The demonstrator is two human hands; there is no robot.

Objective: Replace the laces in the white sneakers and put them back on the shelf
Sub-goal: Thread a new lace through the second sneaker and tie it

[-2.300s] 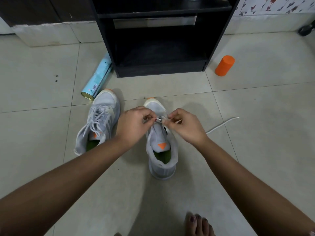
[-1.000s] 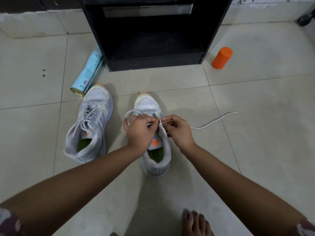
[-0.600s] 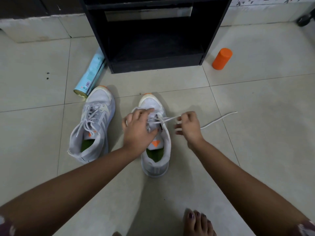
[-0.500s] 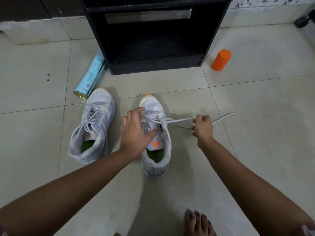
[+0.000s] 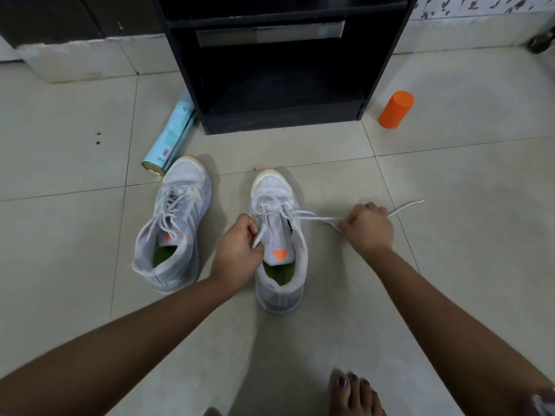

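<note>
The sneaker being laced (image 5: 277,235) sits on the tiled floor (image 5: 450,265) in front of the black shelf (image 5: 282,123), with its toe toward the shelf and its heel toward the person. A white lace (image 5: 318,217) runs through the eyelets nearest the toe (how many rows are threaded is hard to tell from this angle). The left hand (image 5: 237,253) is at the shoe's left edge, fingers curled, pinching one end of the lace between thumb and forefinger. The right hand (image 5: 368,226) is out to the shoe's right, closed in a fist round the other strand. That strand stretches taut from the eyelets to the fist, and its free tip lies on the tile beyond the knuckles. The second sneaker (image 5: 177,223), fully laced, stands just to the left, apart from the first. A pale blue spray can (image 5: 171,136) lies on its side near that shoe's toe, beside the shelf. An orange cylinder (image 5: 395,109) stands right of the shelf. A bare foot (image 5: 354,394) shows at the bottom edge.
</note>
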